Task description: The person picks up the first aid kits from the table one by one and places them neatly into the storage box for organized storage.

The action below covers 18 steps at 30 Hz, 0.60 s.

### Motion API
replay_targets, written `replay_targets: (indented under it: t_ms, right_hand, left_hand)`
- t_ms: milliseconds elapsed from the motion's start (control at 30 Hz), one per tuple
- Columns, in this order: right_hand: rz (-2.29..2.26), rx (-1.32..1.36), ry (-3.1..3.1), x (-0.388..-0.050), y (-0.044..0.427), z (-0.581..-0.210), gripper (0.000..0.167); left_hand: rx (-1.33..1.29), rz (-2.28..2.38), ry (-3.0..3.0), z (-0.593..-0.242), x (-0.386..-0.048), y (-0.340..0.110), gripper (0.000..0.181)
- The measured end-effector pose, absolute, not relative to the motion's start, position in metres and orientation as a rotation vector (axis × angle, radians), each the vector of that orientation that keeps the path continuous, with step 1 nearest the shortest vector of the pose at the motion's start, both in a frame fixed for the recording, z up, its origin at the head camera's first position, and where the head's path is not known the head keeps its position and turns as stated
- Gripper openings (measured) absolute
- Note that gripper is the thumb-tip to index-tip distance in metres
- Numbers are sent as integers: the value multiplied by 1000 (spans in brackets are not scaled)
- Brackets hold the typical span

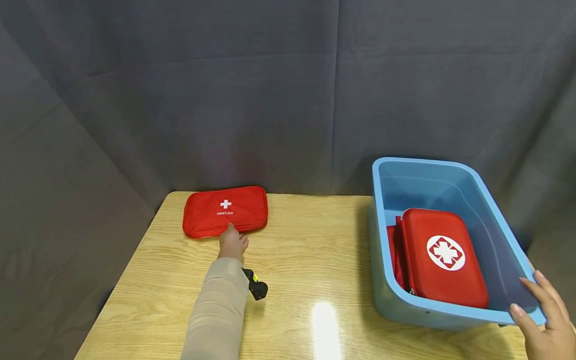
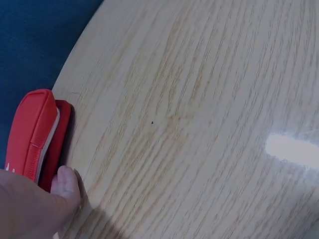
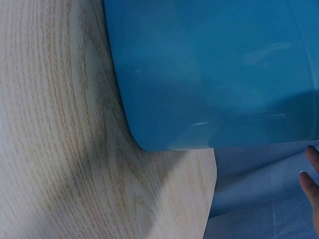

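Observation:
A flat red first aid pouch [image 1: 245,207] with a white cross lies at the table's far left. My left hand [image 1: 231,244] pinches its near edge, the thumb on top and the fingers low at the side. In the left wrist view, that hand [image 2: 35,204] covers part of the pouch [image 2: 31,127]. At the right stands a blue bin [image 1: 407,302]. Inside it a red hard case [image 1: 432,280] with a white round emblem leans beside another red fabric item [image 1: 391,252], mostly hidden. My right hand [image 1: 551,320] is at the bin's near right corner, fingers spread over the rim.
The wooden table [image 1: 310,250] has a bright light reflection near its front. Grey curtains [image 1: 279,100] hang behind it and at both sides. A black wrist device [image 1: 256,285] sits on the left sleeve [image 1: 216,310].

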State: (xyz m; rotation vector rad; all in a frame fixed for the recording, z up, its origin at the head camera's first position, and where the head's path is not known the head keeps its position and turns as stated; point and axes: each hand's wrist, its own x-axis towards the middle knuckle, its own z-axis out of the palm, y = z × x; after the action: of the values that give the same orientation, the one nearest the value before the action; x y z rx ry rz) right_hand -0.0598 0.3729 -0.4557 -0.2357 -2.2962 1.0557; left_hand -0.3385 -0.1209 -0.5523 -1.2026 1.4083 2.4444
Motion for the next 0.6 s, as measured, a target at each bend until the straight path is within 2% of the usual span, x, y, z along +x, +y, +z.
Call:
replay_targets:
  t_ms: [133, 267, 400, 600]
  right_hand:
    - [1051, -235, -2287, -60, 372, -455, 56]
    - [1051, -259, -2273, -59, 370, -455, 55]
    - [1060, -272, -2257, -58, 368, -455, 55]
    - [1087, -270, -2218, -57, 367, -454, 55]
  left_hand:
    - [-1227, 2384, 1475, -476, -294, -99, 52]
    - [-1213, 2353, 1535, -467, -284, -100, 50]
    - [-1220, 2371, 1542, -517, -307, -116, 49]
    - [-1140, 2479, 1497, -628, -362, -155, 53]
